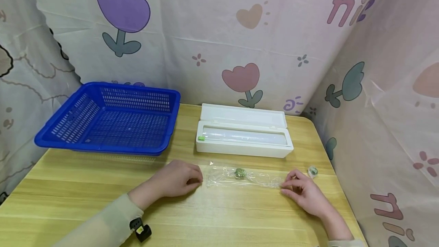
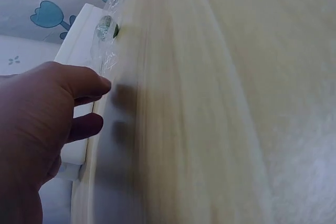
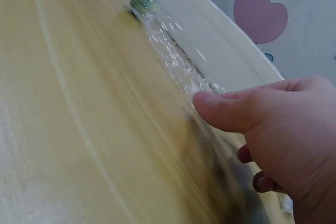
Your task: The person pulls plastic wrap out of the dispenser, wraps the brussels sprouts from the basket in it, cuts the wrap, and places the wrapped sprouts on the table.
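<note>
A strip of clear cling film [image 1: 219, 178] lies crinkled on the table, with a short green piece [image 1: 240, 173], like a chunk of cucumber, inside it. My right hand [image 1: 305, 193] pinches the right end of the film between thumb and fingers; the thumb [image 3: 220, 109] lies against that end in the right wrist view. Just off the film's left end is my left hand [image 1: 178, 178], its fingers loosely bent. In the left wrist view, nothing shows between the left fingertips [image 2: 102, 84]. A second film-wrapped green piece [image 1: 313, 172] sits beyond my right hand.
Behind the film stands a white cling film box [image 1: 240, 151], lid raised, with a film roll and a green slider [image 1: 201, 138]. A blue slotted basket [image 1: 161, 149] stands at the back left. Printed cloth [image 1: 205, 18] hangs behind the wooden table [image 1: 223, 224].
</note>
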Tool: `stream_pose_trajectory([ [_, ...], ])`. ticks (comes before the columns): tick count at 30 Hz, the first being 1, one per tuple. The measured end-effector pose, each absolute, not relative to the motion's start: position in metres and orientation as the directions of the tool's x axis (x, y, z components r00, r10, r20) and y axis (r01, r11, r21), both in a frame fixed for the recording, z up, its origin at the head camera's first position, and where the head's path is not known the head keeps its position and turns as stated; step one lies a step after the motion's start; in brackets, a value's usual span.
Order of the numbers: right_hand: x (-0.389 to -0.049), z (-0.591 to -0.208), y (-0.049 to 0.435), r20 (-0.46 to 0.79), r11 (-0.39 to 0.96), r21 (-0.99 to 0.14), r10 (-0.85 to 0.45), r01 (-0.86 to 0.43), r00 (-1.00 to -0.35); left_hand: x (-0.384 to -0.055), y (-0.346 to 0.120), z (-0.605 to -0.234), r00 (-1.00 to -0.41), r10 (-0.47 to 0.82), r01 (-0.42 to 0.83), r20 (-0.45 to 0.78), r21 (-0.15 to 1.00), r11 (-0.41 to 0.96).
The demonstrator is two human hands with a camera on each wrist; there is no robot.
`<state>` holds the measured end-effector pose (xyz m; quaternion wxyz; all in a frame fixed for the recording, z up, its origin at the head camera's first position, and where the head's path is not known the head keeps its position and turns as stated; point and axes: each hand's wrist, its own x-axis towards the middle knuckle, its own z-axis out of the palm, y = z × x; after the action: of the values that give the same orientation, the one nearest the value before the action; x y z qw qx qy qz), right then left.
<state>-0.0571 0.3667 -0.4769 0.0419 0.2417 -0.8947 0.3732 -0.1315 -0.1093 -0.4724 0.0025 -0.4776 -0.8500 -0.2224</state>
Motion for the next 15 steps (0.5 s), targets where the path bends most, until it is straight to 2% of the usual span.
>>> stream_pose_trajectory([
  [4, -0.0575, -0.4736, 0.368, 0.209, 0.578, -0.696, -0.406, -0.427, -0.89, -0.1298, -0.109, -0.4719, -0.525, 0.823, 0.83, 0.219, 0.345, 0.438],
  [15, -0.0625, -0.4821, 0.3685, 0.272, 0.531, -0.75, -0.298, -0.395, -0.915, -0.1292, -0.1082, -0.4724, -0.533, 0.822, 0.819, 0.198, 0.364, 0.444],
])
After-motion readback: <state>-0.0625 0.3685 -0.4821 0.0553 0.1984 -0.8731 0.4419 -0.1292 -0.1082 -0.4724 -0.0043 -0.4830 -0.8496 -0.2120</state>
